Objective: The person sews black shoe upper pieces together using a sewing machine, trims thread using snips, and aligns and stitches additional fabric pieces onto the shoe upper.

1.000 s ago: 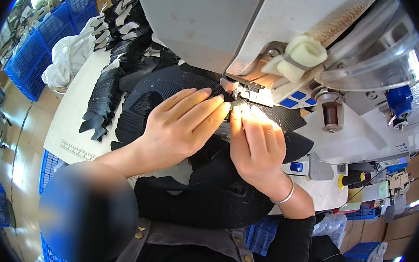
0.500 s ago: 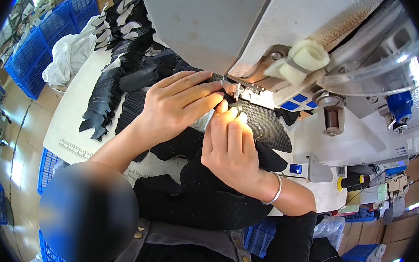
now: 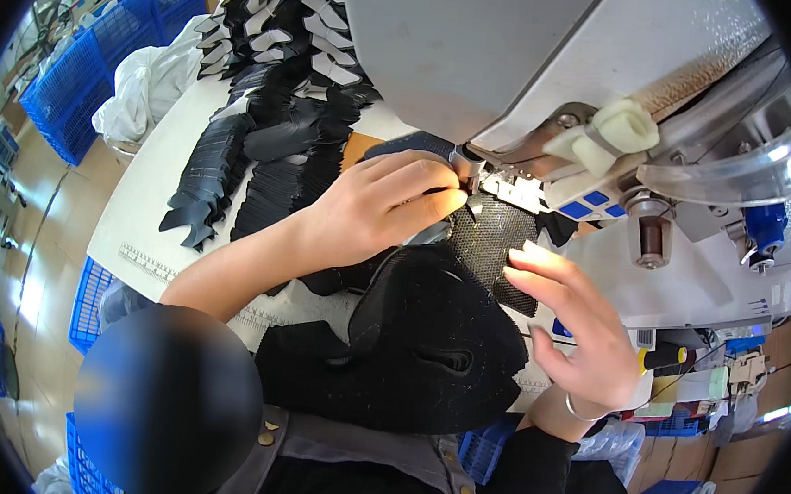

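Note:
A sewing machine head (image 3: 467,48) stands over the pale work table, its lit presser foot (image 3: 468,171) resting by a black mesh fabric piece (image 3: 493,245). My left hand (image 3: 385,200) is bent with fingers together, gripping the mesh piece's left edge close to the foot; the fingertips are partly hidden. To the right, my right hand (image 3: 580,327) is open, fingers apart, its fingertips at or just beside the mesh's right edge. Nothing shows in its grasp. Nearer me lies a large black fabric piece (image 3: 406,350) with a slit-like opening.
Stacks of black cut pieces (image 3: 211,172) and black-and-white pieces (image 3: 324,28) cover the table's far left. A ruler strip (image 3: 146,262) runs along the near side. Blue crates (image 3: 68,100) and a white bag (image 3: 143,88) stand leftward. A thread bobbin (image 3: 649,232) sits on the machine.
My right hand has let go beside the presser foot, opened and moved right and nearer. The left hand stays by the foot, its fingers more bent. The whole view has shifted slightly.

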### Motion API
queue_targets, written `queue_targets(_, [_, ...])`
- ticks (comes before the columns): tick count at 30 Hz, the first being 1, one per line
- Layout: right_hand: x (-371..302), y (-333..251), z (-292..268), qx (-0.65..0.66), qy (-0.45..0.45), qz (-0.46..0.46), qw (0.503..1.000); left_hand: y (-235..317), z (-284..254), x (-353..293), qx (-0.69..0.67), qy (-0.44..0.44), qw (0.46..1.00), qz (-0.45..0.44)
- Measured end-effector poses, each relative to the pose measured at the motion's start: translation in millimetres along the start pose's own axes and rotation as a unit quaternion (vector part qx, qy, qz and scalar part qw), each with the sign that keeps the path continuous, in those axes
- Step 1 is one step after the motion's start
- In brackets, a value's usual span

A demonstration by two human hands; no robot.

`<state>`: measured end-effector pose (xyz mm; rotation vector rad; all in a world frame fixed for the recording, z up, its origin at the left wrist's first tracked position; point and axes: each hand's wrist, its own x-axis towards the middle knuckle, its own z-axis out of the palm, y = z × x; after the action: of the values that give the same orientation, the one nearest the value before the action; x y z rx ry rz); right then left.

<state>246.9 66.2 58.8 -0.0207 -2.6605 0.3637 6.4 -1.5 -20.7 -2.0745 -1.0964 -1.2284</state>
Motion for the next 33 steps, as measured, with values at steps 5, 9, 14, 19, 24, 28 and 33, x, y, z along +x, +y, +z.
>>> queue_targets(5, [1.4,7.1,51.5,-0.244,0.114,-0.061,0.961,0.0,3.6,1.4,0.037,-0.001,0.998,0.047])
queue_targets(9, [3.5,12.4,57.9,-0.230,0.166,-0.082,0.955,4.0,1.0,1.9,0.050,-0.057,0.997,0.017])
queue_targets(14, [3.4,10.9,49.5,-0.222,0.164,-0.069,0.959,1.2,3.0,1.9,0.028,-0.032,0.999,0.016])
queue_targets(19, [3.8,13.5,58.8,-0.228,0.189,-0.093,0.950,-4.8,1.8,0.6,0.000,0.000,1.000,0.028])
queue_targets(24, [6.4,11.3,64.6,-0.247,0.221,-0.105,0.937,-8.4,0.8,1.8,-0.004,0.004,0.999,0.038])
queue_targets(28, [7.1,11.5,62.1,-0.242,0.231,-0.109,0.936,-7.4,3.4,2.7,0.011,0.022,0.998,0.053])
queue_targets(33, [6.2,12.6,64.5,-0.224,0.225,-0.093,0.944,-8.6,7.2,2.5,0.021,0.039,0.999,0.028])
